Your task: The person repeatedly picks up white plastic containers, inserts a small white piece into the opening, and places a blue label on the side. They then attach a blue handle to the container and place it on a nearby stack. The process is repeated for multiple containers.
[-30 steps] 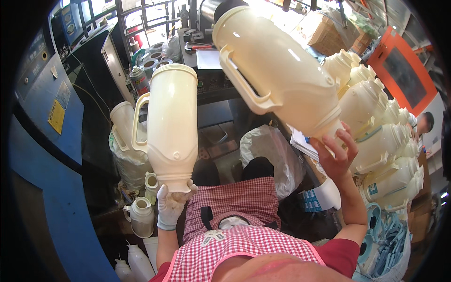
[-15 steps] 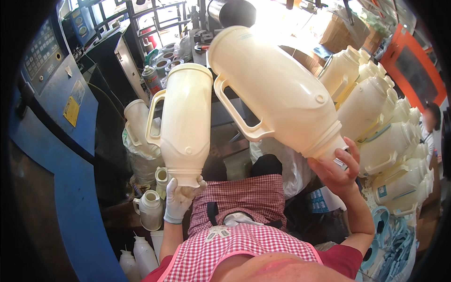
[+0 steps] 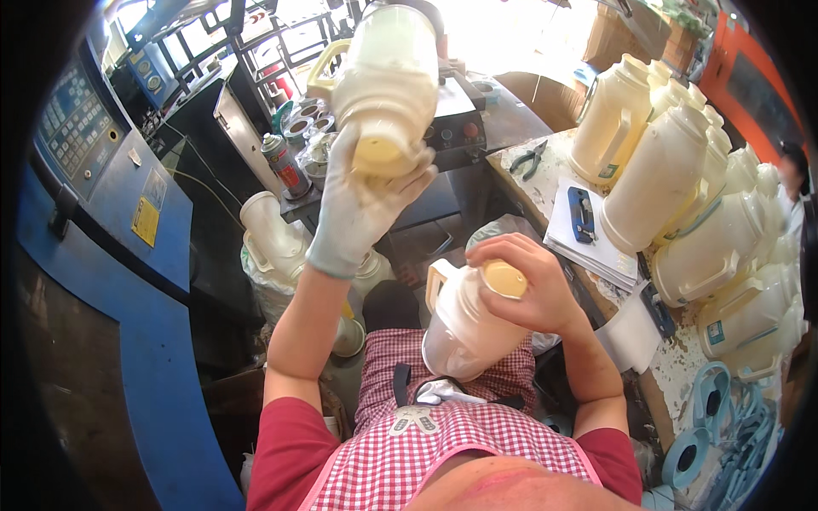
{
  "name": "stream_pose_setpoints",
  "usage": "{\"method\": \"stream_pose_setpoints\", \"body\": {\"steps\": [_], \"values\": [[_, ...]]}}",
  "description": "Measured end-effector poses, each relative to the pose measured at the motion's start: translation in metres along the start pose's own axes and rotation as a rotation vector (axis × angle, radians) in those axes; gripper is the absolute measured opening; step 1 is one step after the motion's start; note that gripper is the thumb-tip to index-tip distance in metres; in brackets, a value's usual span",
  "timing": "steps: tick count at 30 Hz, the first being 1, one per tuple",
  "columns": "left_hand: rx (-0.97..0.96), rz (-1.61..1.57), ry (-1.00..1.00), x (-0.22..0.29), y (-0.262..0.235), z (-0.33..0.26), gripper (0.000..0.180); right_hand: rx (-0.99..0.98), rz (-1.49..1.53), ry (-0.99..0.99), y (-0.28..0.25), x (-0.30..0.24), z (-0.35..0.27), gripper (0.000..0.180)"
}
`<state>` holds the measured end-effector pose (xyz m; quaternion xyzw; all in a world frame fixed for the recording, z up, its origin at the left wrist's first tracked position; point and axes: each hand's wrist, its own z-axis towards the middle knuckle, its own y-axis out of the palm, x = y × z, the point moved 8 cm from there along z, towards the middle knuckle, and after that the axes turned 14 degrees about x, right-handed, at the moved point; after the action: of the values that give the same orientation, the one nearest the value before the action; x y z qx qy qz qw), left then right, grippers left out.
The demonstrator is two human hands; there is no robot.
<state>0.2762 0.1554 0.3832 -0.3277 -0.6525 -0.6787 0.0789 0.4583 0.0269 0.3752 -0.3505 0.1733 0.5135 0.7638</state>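
Raised since the earlier frame, the left jug (image 3: 388,72) is high in front of the person, while the right jug (image 3: 464,328) has dropped to the checked apron (image 3: 503,436). Both are cream, with a looped handle and a yellowish neck end. Left hand (image 3: 366,200), gloved, cups its jug's neck, fingers half curled; right hand (image 3: 541,285), bare, grips the other's neck. The left jug's long axis runs away, neck nearest the person; the right one's slants, neck up and rightward.
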Motion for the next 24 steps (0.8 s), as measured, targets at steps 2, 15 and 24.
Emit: {"method": "stream_pose_setpoints", "body": {"steps": [2, 15, 24], "values": [[-0.057, -0.010, -0.021, -0.009, 0.036, 0.017, 0.057, 0.002, 0.035, -0.029, 0.012, 0.002, 0.009, 0.029], [0.208, 0.078, 0.153, 0.043, 0.075, 0.285, 0.071, -0.099, 0.064, 0.452, 0.098, 0.216, 0.053, 0.032], [-0.134, 0.158, 0.007, 0.021, 0.092, 0.267, 0.101, -0.016, -0.227, 0.579, 0.115, 0.357, 0.108, 0.102]]}}
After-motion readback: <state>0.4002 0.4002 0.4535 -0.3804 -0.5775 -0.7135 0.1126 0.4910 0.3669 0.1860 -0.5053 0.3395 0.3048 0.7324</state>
